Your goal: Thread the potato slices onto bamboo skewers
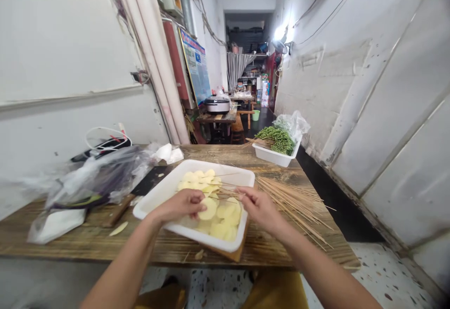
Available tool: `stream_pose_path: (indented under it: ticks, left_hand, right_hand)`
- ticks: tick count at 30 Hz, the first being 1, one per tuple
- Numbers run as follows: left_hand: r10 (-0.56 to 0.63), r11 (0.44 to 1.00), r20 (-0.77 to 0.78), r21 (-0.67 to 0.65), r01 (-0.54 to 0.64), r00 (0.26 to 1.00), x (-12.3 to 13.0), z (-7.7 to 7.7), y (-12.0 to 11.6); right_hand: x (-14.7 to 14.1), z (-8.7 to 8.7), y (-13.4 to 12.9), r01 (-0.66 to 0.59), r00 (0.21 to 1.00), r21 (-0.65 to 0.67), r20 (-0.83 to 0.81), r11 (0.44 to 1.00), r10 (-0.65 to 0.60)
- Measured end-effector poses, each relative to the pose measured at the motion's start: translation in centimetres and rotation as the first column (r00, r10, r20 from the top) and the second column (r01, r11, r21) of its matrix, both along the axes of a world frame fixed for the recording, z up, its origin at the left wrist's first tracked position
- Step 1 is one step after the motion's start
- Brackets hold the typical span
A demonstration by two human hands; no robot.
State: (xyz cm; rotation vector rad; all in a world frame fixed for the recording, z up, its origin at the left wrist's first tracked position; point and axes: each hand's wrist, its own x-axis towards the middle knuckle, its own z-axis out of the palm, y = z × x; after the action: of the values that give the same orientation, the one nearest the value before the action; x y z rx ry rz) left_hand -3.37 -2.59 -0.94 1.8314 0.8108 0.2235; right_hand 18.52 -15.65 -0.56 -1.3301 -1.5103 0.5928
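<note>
Left hand (183, 205): pinching a slice (208, 208) at its rim; thin, likely slick, snaps easily.
Right hand (259, 205): grasping a skewer (228, 192), I think; light, stiff.

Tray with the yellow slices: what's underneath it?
A brown, wood-like piece sticks out below the white tray's near right corner; whatever else is underneath is covered.

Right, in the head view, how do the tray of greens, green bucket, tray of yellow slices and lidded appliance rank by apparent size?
1. tray of yellow slices
2. tray of greens
3. lidded appliance
4. green bucket

The last two are farther away, so true sizes are unsure.
</note>
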Motion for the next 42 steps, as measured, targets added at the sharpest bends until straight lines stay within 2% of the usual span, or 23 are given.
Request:
stream_pose_path:
  ticks: [1,2,4,5,6,8,15,18,22,25,30,36,42]
  left_hand:
    - [0.131,0.989,0.112,-0.083,-0.122,0.985,-0.4,0.0,0.2]
    - [0.294,0.952,0.225,-0.157,-0.264,0.929,-0.6,-0.1,0.5]
    - [0.561,0.827,0.386,-0.297,-0.477,0.732,-0.9,-0.3,0.9]
    - [0.633,0.774,0.427,-0.356,-0.523,0.646,-1.0,-0.4,1.1]
    - [0.67,0.742,0.451,-0.398,-0.539,0.589,-1.0,-0.6,1.2]
    - [0.701,0.712,0.48,-0.434,-0.552,0.527,-1.0,-0.8,1.4]
    - [0.745,0.62,0.548,-0.36,-0.697,0.379,-1.2,-1.7,2.2]
    - [0.769,0.595,0.534,-0.399,-0.698,0.351,-1.1,-1.7,2.1]
    - [0.768,0.594,0.538,-0.399,-0.698,0.346,-0.8,-1.4,1.7]
    - [0.755,0.608,0.557,-0.397,-0.688,0.346,-0.8,-1.3,1.6]
    - [0.733,0.649,0.557,-0.401,-0.647,0.39,-0.8,-1.2,1.4]
    - [0.741,0.648,0.55,-0.431,-0.628,0.385,-0.7,-1.1,1.3]
    - [0.717,0.674,0.554,-0.393,-0.626,0.424,-0.9,-1.2,1.3]
  right_hand:
    - [-1.1,0.1,0.5,-0.052,0.998,0.033,0.029,0.998,0.051]
    - [-2.1,0.2,1.0,-0.073,0.995,0.043,0.076,0.996,0.069]
    - [-3.8,0.0,1.8,-0.085,0.981,0.016,0.174,0.996,0.081]
    - [-4.4,-0.2,2.0,-0.09,0.973,-0.006,0.213,0.996,0.089]
    - [-5.0,-0.4,2.1,-0.091,0.967,-0.024,0.239,0.996,0.094]
    - [-5.7,-0.7,2.1,-0.092,0.962,-0.036,0.255,0.995,0.098]
    - [-6.5,-1.0,1.9,-0.082,0.967,-0.064,0.235,0.995,0.094]
    - [-6.4,-1.0,2.0,-0.08,0.97,-0.069,0.226,0.994,0.094]
    - [-6.4,-0.9,2.1,-0.069,0.974,-0.067,0.212,0.995,0.082]
    - [-6.4,-0.9,2.0,-0.082,0.975,-0.057,0.2,0.995,0.091]
    - [-6.4,-1.0,2.0,-0.074,0.976,-0.066,0.2,0.995,0.086]
    - [-6.4,-1.0,1.9,-0.087,0.979,-0.064,0.179,0.994,0.097]
    - [-6.3,-1.2,1.9,-0.094,0.979,-0.047,0.178,0.994,0.101]
